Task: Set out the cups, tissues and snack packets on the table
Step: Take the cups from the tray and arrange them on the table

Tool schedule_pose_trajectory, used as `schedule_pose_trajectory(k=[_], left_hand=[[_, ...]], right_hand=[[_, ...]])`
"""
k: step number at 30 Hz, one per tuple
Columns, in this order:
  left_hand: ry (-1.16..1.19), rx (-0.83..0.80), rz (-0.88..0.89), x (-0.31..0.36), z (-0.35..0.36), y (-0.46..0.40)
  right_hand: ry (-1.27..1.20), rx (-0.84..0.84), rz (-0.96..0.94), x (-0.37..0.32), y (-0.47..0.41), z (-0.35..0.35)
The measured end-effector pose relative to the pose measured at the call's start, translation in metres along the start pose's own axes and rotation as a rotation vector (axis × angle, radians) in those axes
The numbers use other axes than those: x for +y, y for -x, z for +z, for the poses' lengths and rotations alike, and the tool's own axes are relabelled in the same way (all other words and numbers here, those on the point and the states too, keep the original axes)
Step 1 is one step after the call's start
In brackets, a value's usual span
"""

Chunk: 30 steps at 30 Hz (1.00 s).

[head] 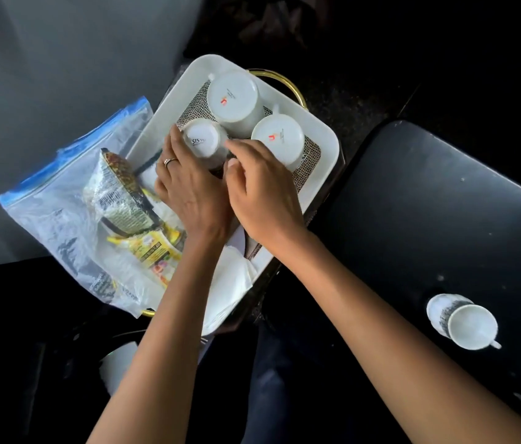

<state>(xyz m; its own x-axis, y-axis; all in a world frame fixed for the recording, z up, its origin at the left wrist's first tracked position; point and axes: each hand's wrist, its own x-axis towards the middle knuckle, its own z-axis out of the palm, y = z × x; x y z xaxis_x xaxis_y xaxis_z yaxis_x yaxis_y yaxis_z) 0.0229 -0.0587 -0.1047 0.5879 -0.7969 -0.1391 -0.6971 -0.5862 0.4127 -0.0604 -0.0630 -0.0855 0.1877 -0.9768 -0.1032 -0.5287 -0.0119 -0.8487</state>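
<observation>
Three white cups stand upside down on a white tray (323, 136): a small one (203, 139), a large one (232, 97) behind it and a third (280, 137) to the right. My left hand (188, 187) wraps the small cup from the left. My right hand (259, 184) touches its right side with the fingertips. A patterned cup (464, 322) stands upright on the dark table (428, 203) at the right. Snack packets (124, 190) lie in a clear zip bag (60, 200) left of the tray. White tissues (230, 280) rest at the tray's near end.
The tray sits on a gold-rimmed stand (294, 88) between the dark table and a grey wall (44, 59). Under my arms the floor is dark. A pale object (118, 360) lies low at the left.
</observation>
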Motion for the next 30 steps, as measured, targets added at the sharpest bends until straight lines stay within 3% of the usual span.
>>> schedule_pose_trajectory(k=[3, 7, 18, 26, 30], left_hand=[[-0.088, 0.011, 0.020, -0.006, -0.003, -0.007], [-0.098, 0.042, 0.058, -0.010, -0.009, -0.014], [0.167, 0.152, 0.137, 0.004, -0.033, 0.052], [0.359, 0.060, 0.296, 0.020, -0.019, 0.141], [0.349, -0.051, 0.430, 0.035, -0.006, 0.183]], right_hand=[[-0.040, -0.111, 0.020, -0.004, -0.008, 0.015], [-0.090, -0.125, 0.084, -0.006, -0.011, 0.022], [-0.325, 0.069, 0.088, -0.015, 0.044, -0.020], [-0.604, 0.232, 0.385, 0.023, 0.104, -0.078], [-0.618, 0.200, 0.568, 0.048, 0.129, -0.109]])
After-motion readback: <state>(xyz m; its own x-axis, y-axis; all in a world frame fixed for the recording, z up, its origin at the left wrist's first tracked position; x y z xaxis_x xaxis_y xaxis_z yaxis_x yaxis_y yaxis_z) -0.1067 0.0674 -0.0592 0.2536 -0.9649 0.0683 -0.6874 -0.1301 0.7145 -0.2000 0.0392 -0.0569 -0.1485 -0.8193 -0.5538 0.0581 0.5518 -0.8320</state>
